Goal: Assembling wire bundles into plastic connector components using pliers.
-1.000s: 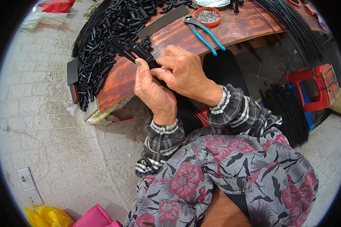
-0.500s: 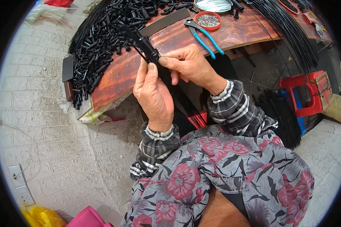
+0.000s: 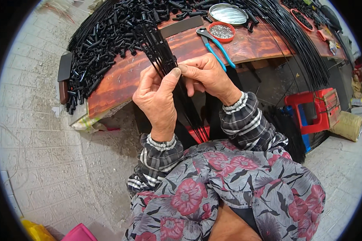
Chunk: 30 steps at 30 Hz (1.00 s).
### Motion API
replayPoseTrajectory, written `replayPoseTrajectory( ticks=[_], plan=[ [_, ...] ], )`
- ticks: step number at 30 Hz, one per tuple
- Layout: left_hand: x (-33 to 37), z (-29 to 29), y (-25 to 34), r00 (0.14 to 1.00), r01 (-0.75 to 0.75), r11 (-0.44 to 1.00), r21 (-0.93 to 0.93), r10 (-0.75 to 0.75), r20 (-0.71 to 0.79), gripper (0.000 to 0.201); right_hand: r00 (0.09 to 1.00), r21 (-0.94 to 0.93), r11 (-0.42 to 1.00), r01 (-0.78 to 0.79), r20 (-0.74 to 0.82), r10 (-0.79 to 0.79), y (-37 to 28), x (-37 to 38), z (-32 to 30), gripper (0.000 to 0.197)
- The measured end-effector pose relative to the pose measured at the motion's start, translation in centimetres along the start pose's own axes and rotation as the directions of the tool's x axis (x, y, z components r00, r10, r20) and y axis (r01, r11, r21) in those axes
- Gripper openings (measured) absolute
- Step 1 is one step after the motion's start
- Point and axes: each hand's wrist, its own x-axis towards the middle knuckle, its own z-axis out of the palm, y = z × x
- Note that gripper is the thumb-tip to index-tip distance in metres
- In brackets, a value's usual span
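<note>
A bundle of thin black ribs (image 3: 153, 46), like a folded umbrella frame, slants up from near my lap toward the table. My left hand (image 3: 157, 100) is closed round it from the left, thumb raised against a black collar (image 3: 169, 63) on the bundle. At that same collar my right hand (image 3: 209, 75) pinches with thumb and forefinger. Whatever small piece may sit between those fingertips is hidden. The bundle's upper ends fan out slightly above my hands, and its long lower part (image 3: 193, 114) runs down between my forearms.
On the reddish table (image 3: 116, 86) lie a heap of black tubular parts (image 3: 100, 52), a dark flat bar (image 3: 182, 26) and blue-handled pliers (image 3: 216, 46). A red dish of small metal bits (image 3: 228, 33) and a round tin (image 3: 229, 14) stand behind. A red stool (image 3: 307, 127) is at right.
The bundle has turned so its upper ribs now show spread apart. My left thumb has moved up to the collar, close to my right fingertips. The view has shifted slightly.
</note>
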Motion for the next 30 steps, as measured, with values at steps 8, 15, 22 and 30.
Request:
replayPoseTrajectory(
  ticks=[8,15,22,30],
  plan=[
    [0.1,-0.3,0.7,0.999,0.032,0.998,-0.057,-0.034,-0.028,0.017,0.995,-0.081,0.992,0.101,0.013,-0.1,-0.2,0.1,1.6,0.027],
    [-0.3,-0.4,1.0,0.998,0.015,1.0,-0.027,-0.017,-0.06,0.019,0.995,-0.167,0.984,0.068,-0.067,-0.08,-0.3,-0.1,1.9,0.025],
    [-0.2,-0.7,0.8,0.978,0.176,0.964,-0.202,-0.194,-0.073,0.017,0.997,-0.119,0.992,0.03,-0.069,-0.038,0.0,-0.3,1.3,0.026],
    [-0.3,-0.7,-0.2,0.998,0.06,0.997,-0.05,-0.061,-0.03,0.02,0.998,-0.08,0.997,0.012,-0.06,-0.017,0.8,-0.3,0.6,0.026]
  ],
)
